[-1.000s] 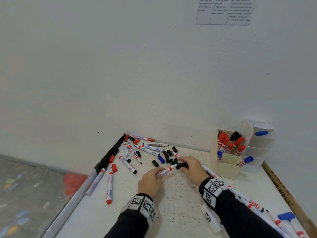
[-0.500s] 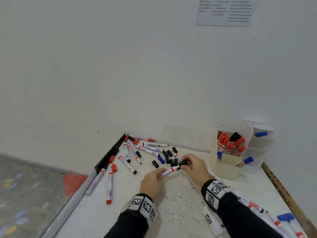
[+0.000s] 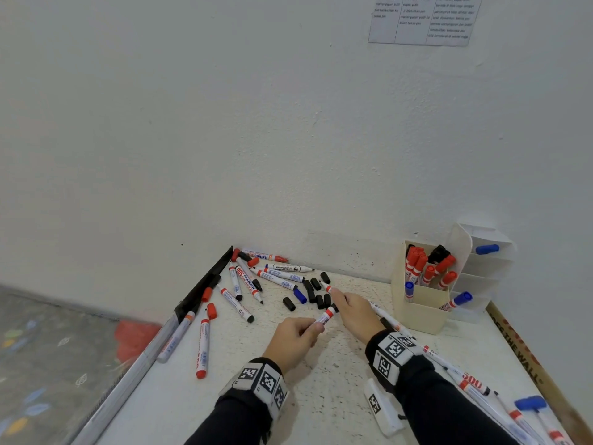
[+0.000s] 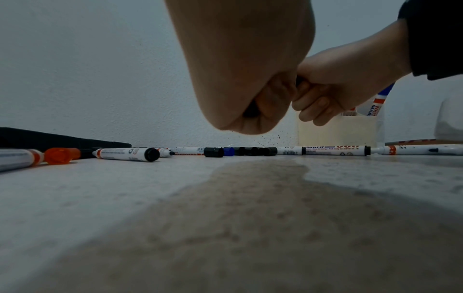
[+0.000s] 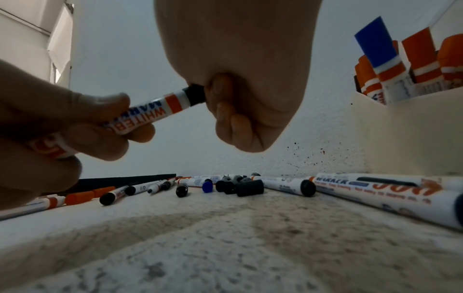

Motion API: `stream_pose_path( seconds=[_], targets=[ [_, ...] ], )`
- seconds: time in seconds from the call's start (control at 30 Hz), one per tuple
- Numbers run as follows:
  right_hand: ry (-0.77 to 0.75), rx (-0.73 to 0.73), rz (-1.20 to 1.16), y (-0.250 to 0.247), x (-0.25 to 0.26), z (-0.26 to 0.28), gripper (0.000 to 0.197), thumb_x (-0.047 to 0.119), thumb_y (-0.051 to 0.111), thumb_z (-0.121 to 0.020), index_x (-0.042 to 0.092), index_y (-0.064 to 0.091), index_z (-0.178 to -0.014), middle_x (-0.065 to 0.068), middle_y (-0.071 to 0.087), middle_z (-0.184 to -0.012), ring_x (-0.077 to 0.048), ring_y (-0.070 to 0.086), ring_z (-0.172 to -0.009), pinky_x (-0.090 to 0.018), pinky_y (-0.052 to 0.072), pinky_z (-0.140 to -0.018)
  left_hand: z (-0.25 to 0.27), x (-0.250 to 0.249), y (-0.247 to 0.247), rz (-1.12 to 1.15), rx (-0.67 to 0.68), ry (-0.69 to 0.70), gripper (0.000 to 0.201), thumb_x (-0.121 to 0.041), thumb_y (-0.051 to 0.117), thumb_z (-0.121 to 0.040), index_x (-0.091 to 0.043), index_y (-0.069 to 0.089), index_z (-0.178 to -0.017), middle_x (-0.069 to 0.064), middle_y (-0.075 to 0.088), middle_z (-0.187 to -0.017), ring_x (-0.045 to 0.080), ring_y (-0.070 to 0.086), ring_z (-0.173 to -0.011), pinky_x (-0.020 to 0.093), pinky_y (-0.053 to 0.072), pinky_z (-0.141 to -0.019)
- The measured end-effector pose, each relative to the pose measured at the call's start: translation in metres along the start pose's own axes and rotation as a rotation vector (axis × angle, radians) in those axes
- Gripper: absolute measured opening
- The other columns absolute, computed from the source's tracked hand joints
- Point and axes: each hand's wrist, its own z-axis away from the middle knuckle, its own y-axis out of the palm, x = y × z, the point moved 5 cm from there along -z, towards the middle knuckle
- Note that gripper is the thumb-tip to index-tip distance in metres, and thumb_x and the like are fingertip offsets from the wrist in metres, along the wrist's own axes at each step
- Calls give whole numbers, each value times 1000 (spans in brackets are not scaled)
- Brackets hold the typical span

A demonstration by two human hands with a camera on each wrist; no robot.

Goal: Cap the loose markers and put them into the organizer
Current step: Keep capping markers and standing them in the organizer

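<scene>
Marker (image 5: pixel 160 110) held between both hands above the table (image 3: pixel 321 396)
Left hand (image 3: pixel 293 337) curls round its barrel; right hand (image 3: pixel 354 313) pinches the black cap (image 5: pixel 194 96) at its tip; organizer (image 3: pixel 417 313) just right of the grip.

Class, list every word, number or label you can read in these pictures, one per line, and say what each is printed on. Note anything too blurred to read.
"WHITEB…" on the held marker, gripped by the left hand; the rest is hidden by fingers.
"500" on a marker by the right sleeve.
"THE WALL" on the brown strip at the table's right edge.
"MARKER" on a marker lying on the table; its small print is blurred.
Wall sheet: too small to read.
</scene>
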Motion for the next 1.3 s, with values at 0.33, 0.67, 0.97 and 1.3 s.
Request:
stream_pose_path(
  seconds=[0.33, 0.67, 0.97, 1.3],
  targets=[
    [-235, 103, -5, -8, 49, -1, 34, 33, 37, -99, 24, 43, -66, 8, 40, -60, -6, 38, -53, -14, 29, -50, 3, -5, -7, 348, -109, -93, 30, -32, 44, -96, -12, 62, -82, -3, 54, -61, 9, 43, -45, 17, 34, -42],
    [-202, -135, -24, -56, 32, -11, 30, 35, 41, -96, 9, 53, -84, 2, 45, -65, -9, 35, -50, -15, 31, -46, 4, 26, -39, -638, -348, -483, 62, -34, 23, -97, -4, 3, -148, 15, -10, -156, 28, -9, -144, 42, 0, -118],
    [-207, -558, -82, -162, 38, -9, 16, 29, 49, -94, 13, 52, -96, -6, 63, -87, -19, 60, -70, -17, 48, -58, 2, 28, -40, -675, -407, -489, 39, -32, 36, -94, -15, 41, -129, 6, 39, -135, 21, 41, -122, 39, 38, -101],
    [-26, -710, 218, -228, -13, -26, 28, 6, 43, -94, -3, 53, -119, -24, 59, -115, -37, 55, -108, -38, 41, -93, 3, 37, -39, -567, -418, -538, 39, -25, 44, -92, -14, 35, -129, 8, 36, -122, 19, 49, -100, 28, 46, -79]
  ],
)
